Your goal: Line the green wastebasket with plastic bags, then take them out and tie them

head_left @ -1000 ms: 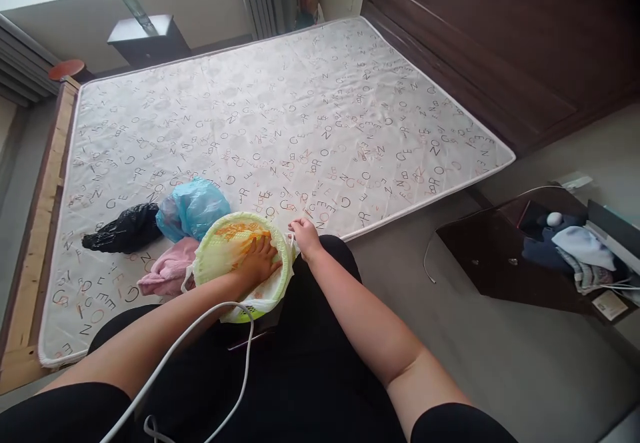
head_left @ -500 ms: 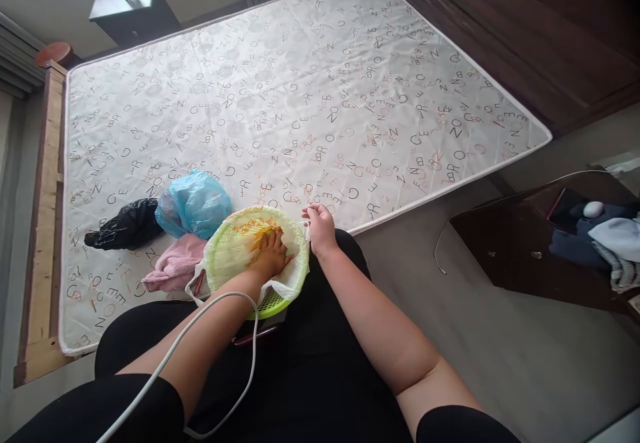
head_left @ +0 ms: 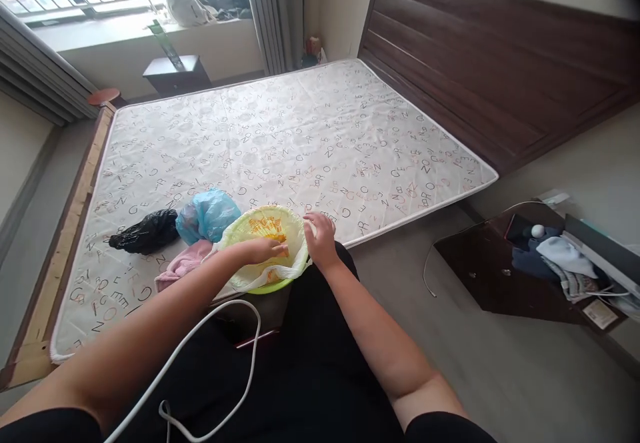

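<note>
A light green plastic basket (head_left: 265,289) stands tilted toward me between my knees at the mattress edge. Lining it is a thin whitish plastic bag (head_left: 293,273) with orange print, its edge folded over the rim. My left hand (head_left: 263,249) reaches into the mouth of the basket, fingers stretched out over the bag. On the right rim, my right hand (head_left: 321,236) has its fingers curled at the bag's edge. Left of the basket lie a pink cloth (head_left: 185,263), a knotted blue plastic bag (head_left: 209,215) and a black plastic bag (head_left: 145,231).
A bare mattress (head_left: 300,129) printed with letters spreads in front of me, with a dark wooden headboard (head_left: 490,63) at right. A white cable (head_left: 200,326) hangs across my left arm and lap. Folded clothes (head_left: 560,259) lie on a brown cabinet (head_left: 475,263) at right.
My view has tilted up, bringing the window in. My left hand has lifted from the bag's inner wall, its fingers now pointing right. My right hand stays at the right rim.
</note>
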Motion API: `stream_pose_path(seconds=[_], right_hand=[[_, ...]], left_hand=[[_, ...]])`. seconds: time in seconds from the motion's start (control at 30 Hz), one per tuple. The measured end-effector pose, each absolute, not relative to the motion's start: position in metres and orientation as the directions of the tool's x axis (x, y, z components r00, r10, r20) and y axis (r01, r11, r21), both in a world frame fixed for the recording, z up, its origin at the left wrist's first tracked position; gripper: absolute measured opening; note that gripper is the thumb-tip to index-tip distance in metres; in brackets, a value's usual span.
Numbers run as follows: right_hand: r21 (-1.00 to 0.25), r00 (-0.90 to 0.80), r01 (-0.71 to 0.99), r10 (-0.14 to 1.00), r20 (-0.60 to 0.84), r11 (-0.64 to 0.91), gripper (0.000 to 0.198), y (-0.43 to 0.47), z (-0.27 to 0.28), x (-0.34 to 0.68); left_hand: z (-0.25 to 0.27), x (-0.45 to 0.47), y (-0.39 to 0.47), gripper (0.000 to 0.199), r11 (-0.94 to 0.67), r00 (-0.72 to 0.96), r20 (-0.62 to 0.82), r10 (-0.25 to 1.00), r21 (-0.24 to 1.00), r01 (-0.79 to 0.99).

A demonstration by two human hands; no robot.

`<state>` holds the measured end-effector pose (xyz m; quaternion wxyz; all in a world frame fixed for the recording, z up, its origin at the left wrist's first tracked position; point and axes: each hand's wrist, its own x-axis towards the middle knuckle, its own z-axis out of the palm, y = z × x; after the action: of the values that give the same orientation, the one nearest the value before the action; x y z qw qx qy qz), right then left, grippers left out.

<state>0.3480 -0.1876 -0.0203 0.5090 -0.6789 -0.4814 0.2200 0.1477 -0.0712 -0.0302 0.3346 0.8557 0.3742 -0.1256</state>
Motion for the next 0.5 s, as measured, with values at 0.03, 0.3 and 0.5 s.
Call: stream_pose_path(seconds=[0.03, 0.3, 0.5], right_hand=[[-0.843, 0.286, 0.532, 0.921, 0.266, 0.078, 0.028, -0.197, -0.012, 0.343], [-0.358, -0.493, 0.787, 0.861, 0.124, 0.502, 0.014, -0.244, -0.01, 0.302], [-0.128, -0.488, 0.841, 0.839, 0.242, 0.526, 0.023, -0.239, -0.03, 0.3]], left_hand=[[-0.016, 0.133, -0.077, 0.056, -0.482, 0.688, -0.514, 0.512, 0.492, 0.725], [0.006, 0.045, -0.152, 0.026, -0.606, 0.8, -0.31, 0.514, 0.529, 0.594], [-0.02, 0.023, -0.174, 0.036, -0.755, 0.755, 0.213, 0.619, 0.426, 0.499]])
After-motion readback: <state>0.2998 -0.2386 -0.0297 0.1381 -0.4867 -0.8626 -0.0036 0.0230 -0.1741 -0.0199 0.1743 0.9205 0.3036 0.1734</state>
